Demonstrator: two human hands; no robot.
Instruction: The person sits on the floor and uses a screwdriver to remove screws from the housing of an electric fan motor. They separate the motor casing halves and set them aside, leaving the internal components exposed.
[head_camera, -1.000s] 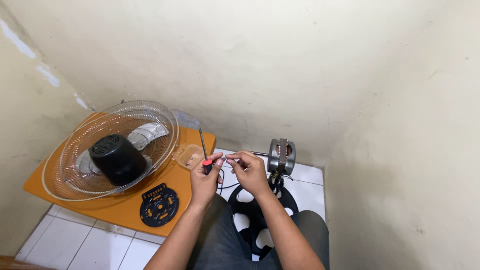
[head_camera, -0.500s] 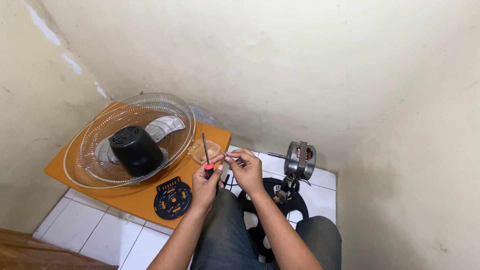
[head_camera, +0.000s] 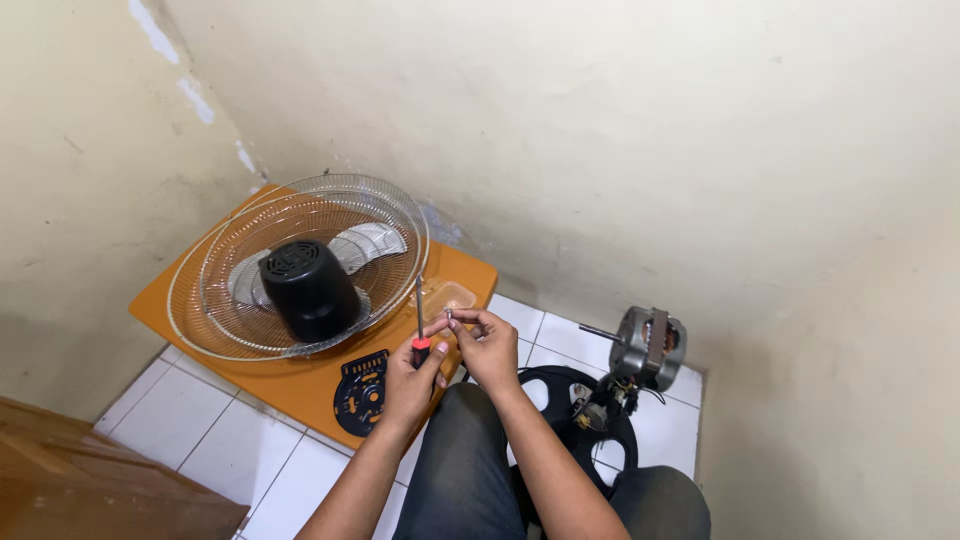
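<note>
My left hand (head_camera: 412, 378) grips a screwdriver (head_camera: 419, 318) by its red and black handle, the shaft pointing up. My right hand (head_camera: 487, 347) pinches a small metal screw (head_camera: 449, 315) between thumb and fingertips, held close beside the screwdriver shaft. Both hands hover over my knee, just in front of the orange board (head_camera: 290, 380).
On the orange board lie wire fan grilles (head_camera: 300, 262) holding a black motor cover (head_camera: 306, 289), a clear plastic container (head_camera: 448, 297) and a black round plate (head_camera: 362, 390). To the right a bare fan motor (head_camera: 648, 346) stands on a black round base (head_camera: 570, 400) on white tiles. Walls close in all round.
The view has swung left and pulled back, so everything sits further right in the frame. My hands keep the same hold on the screwdriver and screw, now a little closer together.
</note>
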